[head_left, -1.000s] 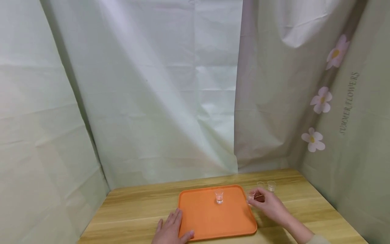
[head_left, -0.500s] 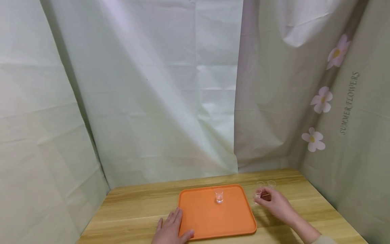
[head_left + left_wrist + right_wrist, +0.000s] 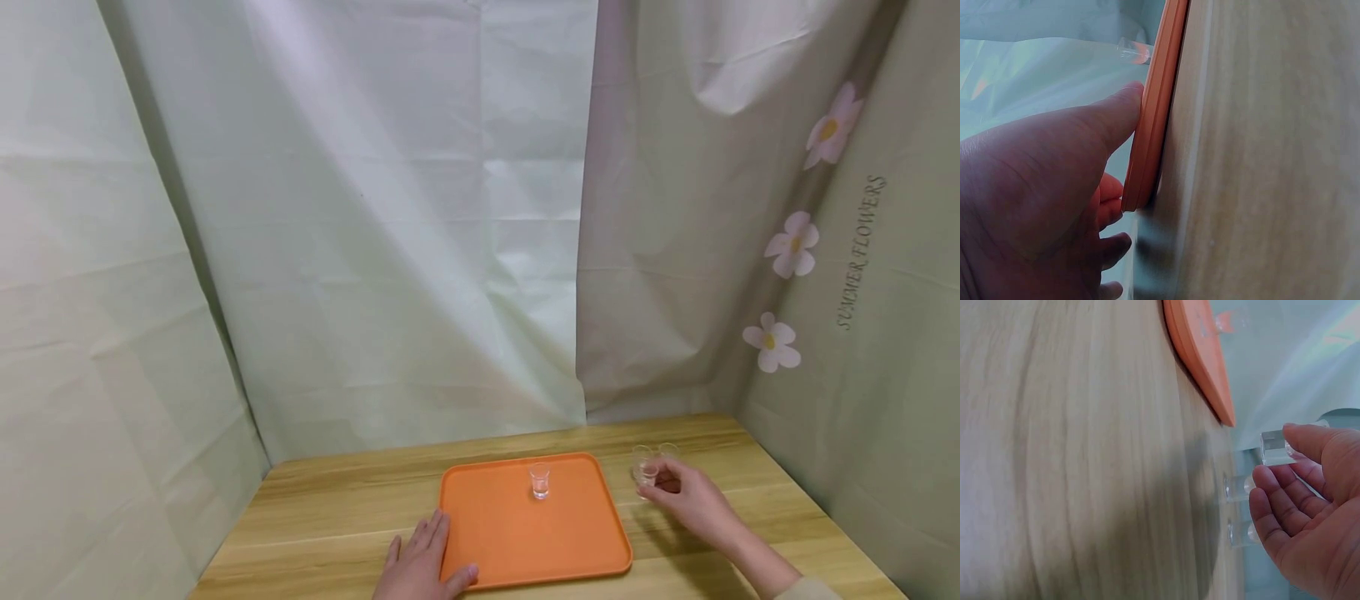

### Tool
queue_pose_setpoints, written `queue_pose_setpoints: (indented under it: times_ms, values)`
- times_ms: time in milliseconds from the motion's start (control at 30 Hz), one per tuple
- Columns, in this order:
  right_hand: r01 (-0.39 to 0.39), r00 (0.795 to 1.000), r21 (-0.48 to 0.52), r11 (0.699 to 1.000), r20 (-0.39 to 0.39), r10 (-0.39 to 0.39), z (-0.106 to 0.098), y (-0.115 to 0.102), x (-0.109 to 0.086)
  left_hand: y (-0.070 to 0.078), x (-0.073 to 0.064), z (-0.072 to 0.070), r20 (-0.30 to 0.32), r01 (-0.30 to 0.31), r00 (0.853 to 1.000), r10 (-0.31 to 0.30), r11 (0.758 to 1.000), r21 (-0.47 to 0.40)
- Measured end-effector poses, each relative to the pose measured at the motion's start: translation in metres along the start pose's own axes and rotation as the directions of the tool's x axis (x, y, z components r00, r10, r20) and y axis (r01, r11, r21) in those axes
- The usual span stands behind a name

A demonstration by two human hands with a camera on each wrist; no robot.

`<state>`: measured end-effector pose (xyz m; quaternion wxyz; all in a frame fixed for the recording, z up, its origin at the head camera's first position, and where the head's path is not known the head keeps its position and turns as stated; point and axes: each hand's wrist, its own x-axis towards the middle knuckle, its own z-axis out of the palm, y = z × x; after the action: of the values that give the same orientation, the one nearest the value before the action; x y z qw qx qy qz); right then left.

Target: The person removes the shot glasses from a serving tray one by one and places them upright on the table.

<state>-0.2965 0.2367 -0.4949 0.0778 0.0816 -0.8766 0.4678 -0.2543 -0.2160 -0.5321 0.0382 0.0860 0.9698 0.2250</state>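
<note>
A: What could go wrong from here?

B: My guess is a knock: the small glass (image 3: 1272, 449) looks raised just above the worktop (image 3: 337, 517), near two other glasses (image 3: 1237, 487), and see-through walls make the gap hard to judge. A slack pinch could drop it too

A: How does the right grip (image 3: 696, 502) sit?

B: Thumb on one side and fingertips on the other, pinching that glass right of the orange tray (image 3: 517, 542); the forearm (image 3: 757, 560) slants in from the lower right

A: And the left grip (image 3: 418, 565)?

B: Spread and relaxed at the tray's near left corner, thumb touching the rim; a push there might upset the lone glass (image 3: 540, 482) on it
</note>
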Motion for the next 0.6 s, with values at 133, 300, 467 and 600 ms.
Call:
queue_pose_setpoints:
  times_ms: [133, 300, 467, 600]
  values:
    - [0.011, 1.000, -0.017, 1.000, -0.013, -0.011, -0.001, 0.006, 0.000, 0.000, 0.000, 0.000, -0.003, -0.003, 1.000, 0.003, 1.000, 0.002]
    - [-0.003, 1.000, -0.044, 0.999, -0.021, 0.002, -0.004, 0.012, 0.000, 0.000, -0.001, -0.001, 0.000, 0.001, 1.000, -0.001, 1.000, -0.002]
    - [-0.036, 0.999, -0.069, 0.997, -0.018, 0.035, -0.006, 0.014, -0.001, 0.000, 0.000, -0.001, 0.006, 0.007, 1.000, -0.007, 1.000, -0.002]
    - [-0.051, 0.999, -0.085, 0.995, -0.018, 0.050, -0.006, 0.016, -0.001, 0.000, 0.001, -0.001, 0.006, 0.005, 1.000, -0.005, 1.000, 0.004]
